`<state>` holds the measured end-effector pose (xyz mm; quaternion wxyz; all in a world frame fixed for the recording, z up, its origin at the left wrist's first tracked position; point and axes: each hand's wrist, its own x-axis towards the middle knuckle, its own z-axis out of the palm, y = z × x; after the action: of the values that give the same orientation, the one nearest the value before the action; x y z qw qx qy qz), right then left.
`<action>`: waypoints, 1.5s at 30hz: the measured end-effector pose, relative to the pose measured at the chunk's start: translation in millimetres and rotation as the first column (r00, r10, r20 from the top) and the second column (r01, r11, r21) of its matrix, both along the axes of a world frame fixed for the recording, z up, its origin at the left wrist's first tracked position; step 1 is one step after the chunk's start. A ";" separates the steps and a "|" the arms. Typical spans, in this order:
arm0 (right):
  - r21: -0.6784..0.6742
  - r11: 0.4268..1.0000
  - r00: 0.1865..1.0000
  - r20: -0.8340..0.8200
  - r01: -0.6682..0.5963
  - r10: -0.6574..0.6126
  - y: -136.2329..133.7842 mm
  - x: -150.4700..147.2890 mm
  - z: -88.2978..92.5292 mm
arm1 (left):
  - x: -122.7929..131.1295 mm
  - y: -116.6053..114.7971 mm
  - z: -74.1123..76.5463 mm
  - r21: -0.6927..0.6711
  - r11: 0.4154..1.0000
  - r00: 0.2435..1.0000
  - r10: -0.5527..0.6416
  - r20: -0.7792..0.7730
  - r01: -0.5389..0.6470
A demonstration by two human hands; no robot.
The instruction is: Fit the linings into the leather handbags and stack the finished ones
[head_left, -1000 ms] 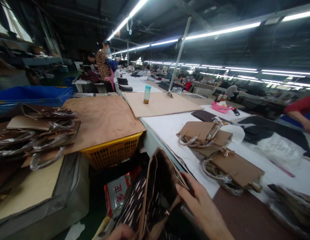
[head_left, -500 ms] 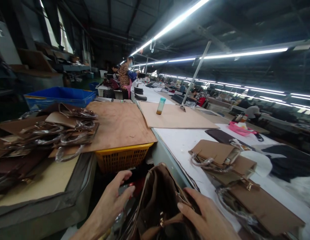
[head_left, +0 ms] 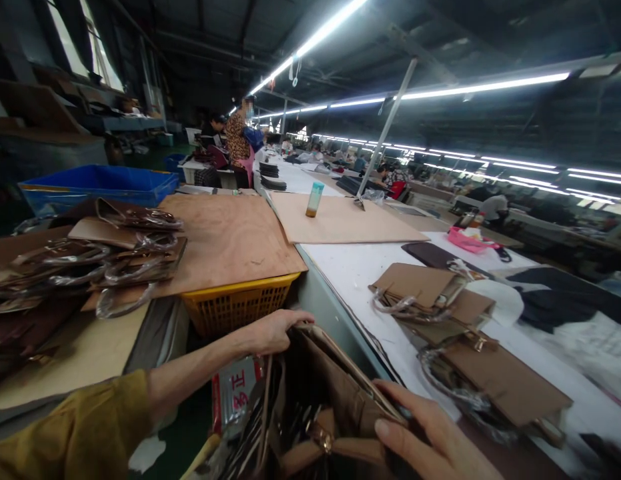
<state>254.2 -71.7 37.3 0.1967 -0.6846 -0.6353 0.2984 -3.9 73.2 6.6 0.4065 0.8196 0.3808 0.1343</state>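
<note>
Low in the view, a brown handbag [head_left: 340, 383] stands with its mouth open toward me, its dark lining showing. A strap with a gold clasp lies across the opening. My left hand [head_left: 277, 331] is closed over the far top corner of the bag, fingertips partly hidden behind the edge. With thumb inside and fingers outside, my right hand [head_left: 420, 427] grips the bag's right rim. The lower part of the bag is out of view. Beside the bag on the left, a silvery packet [head_left: 237, 393] with red markings lies below table height.
Brown handbags with wrapped handles lie on the white table [head_left: 340, 267] at right and in a pile [head_left: 125, 250] at left. A yellow basket [head_left: 240, 303] sits under a brown board [head_left: 225, 233]. A bottle [head_left: 314, 200] stands beyond. A person [head_left: 239, 140] stands farther back.
My left hand has moved from beside the bag to its far top corner and closed on it. The bag's mouth is wider. The camera has shifted slightly.
</note>
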 end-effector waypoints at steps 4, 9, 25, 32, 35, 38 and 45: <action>-0.071 0.994 0.979 -0.194 -0.083 0.068 5.7 8.4 2.9 | -24.2 -2.8 11.4 -0.260 0.938 0.970 -0.203 0.132 0.231; -0.112 0.954 0.864 -0.463 -0.279 0.198 21.6 3.4 -11.7 | -38.1 -5.6 21.5 -0.260 0.942 0.971 -0.232 -0.057 0.211; -0.187 0.927 0.710 -0.696 -0.325 0.109 32.1 19.4 -32.9 | 15.7 -16.1 14.4 0.340 0.900 0.960 -0.277 -0.033 0.271; -0.180 0.931 0.710 -0.696 -0.317 0.107 31.6 26.5 -39.8 | 27.7 -9.6 9.2 0.339 0.898 0.960 -0.266 -0.087 0.279; -0.173 0.926 0.702 -0.701 -0.334 0.123 31.5 29.8 -40.0 | 30.5 -6.3 15.4 0.262 0.911 0.946 -0.322 -0.027 0.318; -0.177 0.934 0.697 -0.710 -0.312 0.099 30.9 35.4 -39.5 | 30.0 -6.5 27.6 0.115 0.921 0.922 -0.381 0.070 0.372; -0.220 0.916 0.582 -0.813 -0.336 0.018 37.4 44.8 -51.6 | 26.2 -10.1 42.2 -0.121 0.938 0.945 -0.314 0.097 0.324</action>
<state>299.0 -34.3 -14.3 0.3022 -0.4341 -0.4821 0.6984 22.3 63.1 48.8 0.4918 0.8353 0.2353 0.0718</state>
